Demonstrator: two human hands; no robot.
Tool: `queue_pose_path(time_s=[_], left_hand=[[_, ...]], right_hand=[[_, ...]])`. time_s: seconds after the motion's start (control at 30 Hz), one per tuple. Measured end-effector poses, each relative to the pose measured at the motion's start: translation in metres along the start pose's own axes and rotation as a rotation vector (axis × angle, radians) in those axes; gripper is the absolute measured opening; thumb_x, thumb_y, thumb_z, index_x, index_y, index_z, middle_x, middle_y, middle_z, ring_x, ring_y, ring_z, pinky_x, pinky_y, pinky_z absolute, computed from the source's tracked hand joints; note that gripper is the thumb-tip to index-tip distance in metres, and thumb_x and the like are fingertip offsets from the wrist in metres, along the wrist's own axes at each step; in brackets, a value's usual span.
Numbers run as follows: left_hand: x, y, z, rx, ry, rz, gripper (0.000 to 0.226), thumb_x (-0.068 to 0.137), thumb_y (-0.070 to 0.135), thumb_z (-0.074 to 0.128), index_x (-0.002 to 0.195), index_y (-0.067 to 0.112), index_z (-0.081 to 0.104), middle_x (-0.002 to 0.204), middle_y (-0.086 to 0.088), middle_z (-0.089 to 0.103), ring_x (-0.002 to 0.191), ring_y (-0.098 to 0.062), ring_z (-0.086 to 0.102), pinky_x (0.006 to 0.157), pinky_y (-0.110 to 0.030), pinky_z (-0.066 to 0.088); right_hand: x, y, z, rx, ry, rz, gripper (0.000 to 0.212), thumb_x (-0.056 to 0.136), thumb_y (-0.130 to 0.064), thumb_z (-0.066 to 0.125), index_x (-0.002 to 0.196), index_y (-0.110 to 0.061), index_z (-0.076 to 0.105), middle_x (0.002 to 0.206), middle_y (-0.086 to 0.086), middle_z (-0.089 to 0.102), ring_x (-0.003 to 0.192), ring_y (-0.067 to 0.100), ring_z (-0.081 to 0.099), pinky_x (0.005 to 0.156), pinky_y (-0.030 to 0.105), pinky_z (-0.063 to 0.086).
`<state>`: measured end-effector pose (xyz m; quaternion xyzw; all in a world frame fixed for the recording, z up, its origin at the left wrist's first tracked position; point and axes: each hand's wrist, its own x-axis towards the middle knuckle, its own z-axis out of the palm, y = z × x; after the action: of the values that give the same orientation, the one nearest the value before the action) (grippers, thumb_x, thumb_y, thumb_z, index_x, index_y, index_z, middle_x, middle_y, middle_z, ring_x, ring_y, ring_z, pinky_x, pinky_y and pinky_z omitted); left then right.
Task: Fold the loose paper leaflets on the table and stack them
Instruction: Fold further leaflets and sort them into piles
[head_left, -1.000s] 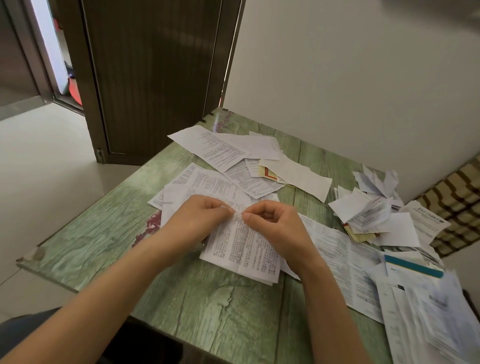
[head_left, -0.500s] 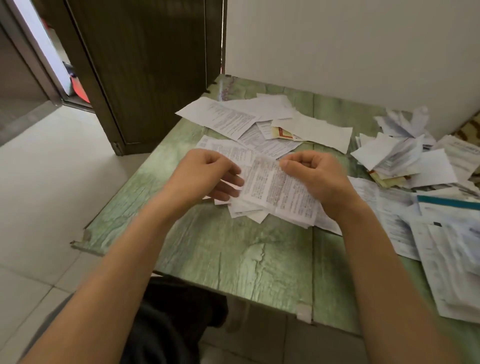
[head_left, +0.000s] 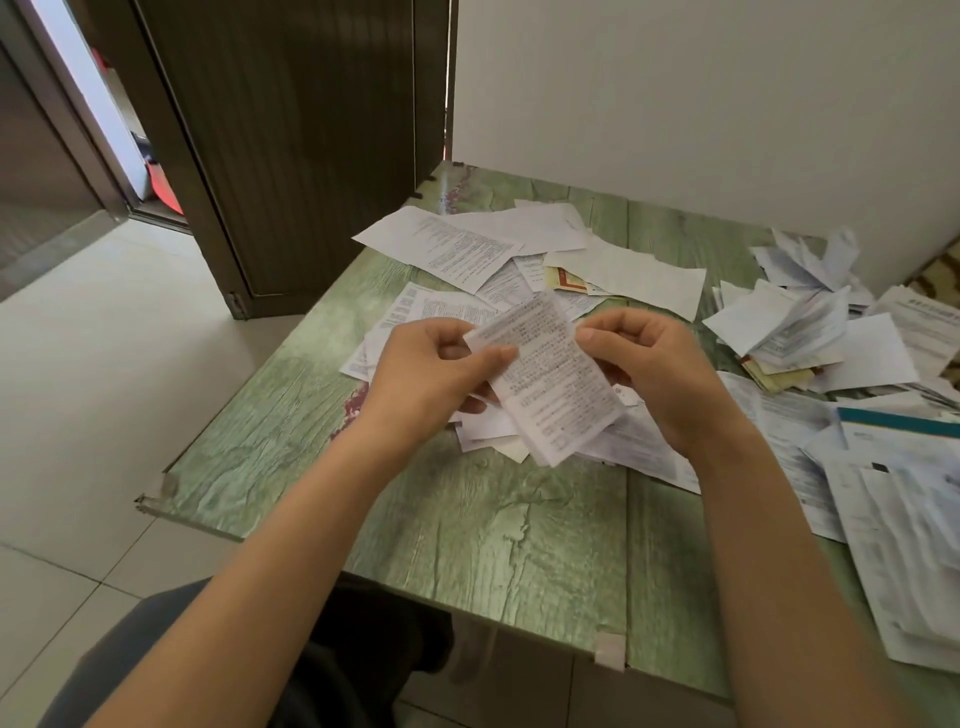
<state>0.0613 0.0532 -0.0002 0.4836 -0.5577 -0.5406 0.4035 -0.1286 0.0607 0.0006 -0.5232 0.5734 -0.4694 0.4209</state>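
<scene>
Fingers (head_left: 493, 358) of the left hand (head_left: 431, 374) and right hand (head_left: 654, 374) are pinching the leaflet (head_left: 550, 379) and lifting it off the table (head_left: 493, 519), where it was being creased. Folding looks nearly finished, so it is probably heading for the pile (head_left: 795, 332) at two o'clock.

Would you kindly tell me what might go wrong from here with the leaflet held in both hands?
The left hand and right hand pinch the leaflet only at its upper edges, so its free lower end may fold crooked. Loose sheets lie directly below it; set down there, it might get mixed in. The pile at right looks untidy and may topple.
</scene>
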Motion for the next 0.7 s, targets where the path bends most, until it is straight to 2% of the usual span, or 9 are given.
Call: queue_pose_path(time_s=[0.07,0.17,0.33,0.47,0.7], left_hand=[[0.001,0.0,-0.002,-0.008,0.006,0.016,0.005,0.084,0.011,0.068,0.083,0.006,0.067,0.067,0.002,0.072,0.056,-0.007,0.065,0.051,-0.017,0.052],[-0.001,0.001,0.0,0.03,-0.072,0.0,0.004,0.083,0.012,0.068,0.082,0.008,0.068,0.067,0.001,0.071,0.054,-0.006,0.062,0.05,-0.015,0.05],[-0.003,0.0,0.004,0.03,-0.113,0.01,0.009,0.086,0.012,0.066,0.078,0.009,0.068,0.061,0.003,0.07,0.051,-0.004,0.061,0.048,-0.014,0.049],[-0.002,0.0,0.004,0.028,-0.122,0.002,0.017,0.088,0.015,0.062,0.073,0.009,0.067,0.06,0.004,0.069,0.05,-0.003,0.06,0.049,-0.013,0.048],[-0.001,-0.001,0.003,0.02,-0.09,0.007,0.022,0.091,0.019,0.059,0.086,0.001,0.07,0.077,-0.011,0.072,0.056,-0.008,0.061,0.053,-0.015,0.051]], right_hand=[[-0.001,-0.001,0.001,0.04,-0.038,-0.003,0.006,0.087,-0.007,0.06,0.087,-0.01,0.066,0.075,0.0,0.07,0.07,0.015,0.063,0.066,0.025,0.051],[-0.003,-0.003,0.008,0.1,-0.067,-0.023,0.008,0.087,-0.013,0.061,0.095,-0.012,0.064,0.079,-0.003,0.072,0.075,0.012,0.068,0.067,0.022,0.055],[-0.005,-0.004,0.017,0.135,-0.042,-0.039,0.003,0.086,-0.013,0.063,0.087,-0.01,0.065,0.076,0.003,0.07,0.071,0.018,0.067,0.064,0.027,0.056],[-0.005,-0.004,0.016,0.174,-0.055,-0.019,0.004,0.087,-0.012,0.063,0.084,-0.01,0.063,0.074,0.004,0.068,0.069,0.019,0.066,0.061,0.026,0.055],[-0.004,-0.003,0.017,0.175,-0.076,0.007,0.005,0.087,-0.014,0.062,0.084,-0.011,0.064,0.077,0.005,0.07,0.074,0.02,0.068,0.069,0.031,0.055]])
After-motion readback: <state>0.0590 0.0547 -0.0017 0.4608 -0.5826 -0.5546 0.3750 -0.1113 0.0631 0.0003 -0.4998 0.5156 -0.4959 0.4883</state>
